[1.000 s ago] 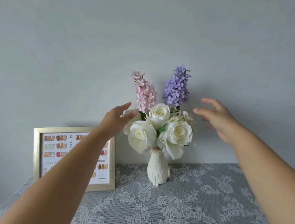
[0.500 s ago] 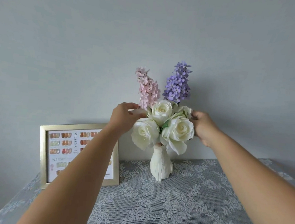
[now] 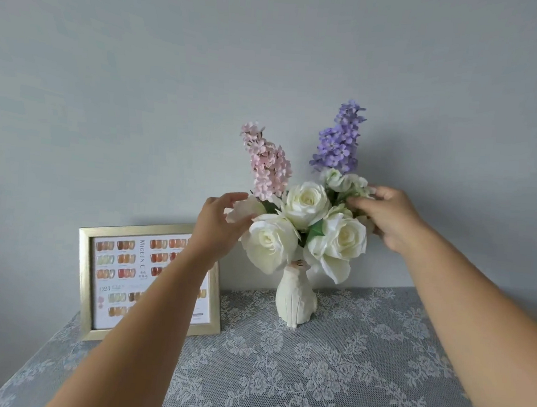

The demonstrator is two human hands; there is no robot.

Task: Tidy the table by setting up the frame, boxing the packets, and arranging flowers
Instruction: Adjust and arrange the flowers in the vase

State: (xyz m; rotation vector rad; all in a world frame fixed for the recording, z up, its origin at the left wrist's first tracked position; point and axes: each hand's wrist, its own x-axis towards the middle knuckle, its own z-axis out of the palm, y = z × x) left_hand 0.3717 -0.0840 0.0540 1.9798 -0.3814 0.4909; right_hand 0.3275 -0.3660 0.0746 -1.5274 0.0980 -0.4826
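Head view puts both of my hands up at the bouquet. My left hand (image 3: 219, 220) has its fingers loosely curved, thumb and forefinger closing on a pale petal at the left edge of the flowers (image 3: 304, 219); whether the petal is truly pinched or only touched, I cannot tell. My right hand (image 3: 388, 217) is curled round the small white-green blossoms (image 3: 346, 182) at the upper right of the bunch, fingertips pinching into them.

Between the two hands sit three large cream-white fabric roses (image 3: 307, 201), packed close together and touching one another. Above my left hand a pink spike of small blossoms (image 3: 267, 164) leans left; above my right hand a purple spike of small blossoms (image 3: 339, 138) stands taller and tilts slightly right.

Below the roses, between my forearms, the stems drop into a small white ribbed ceramic vase (image 3: 295, 297), which stands upright on a grey lace tablecloth with a floral pattern (image 3: 328, 368).

Under my left forearm and partly hidden by it, a gold-edged picture frame holding a chart of nail colour samples (image 3: 117, 275) stands upright at the back left of the cloth, close to the plain grey wall (image 3: 175, 67). It is near the vase but apart from it.
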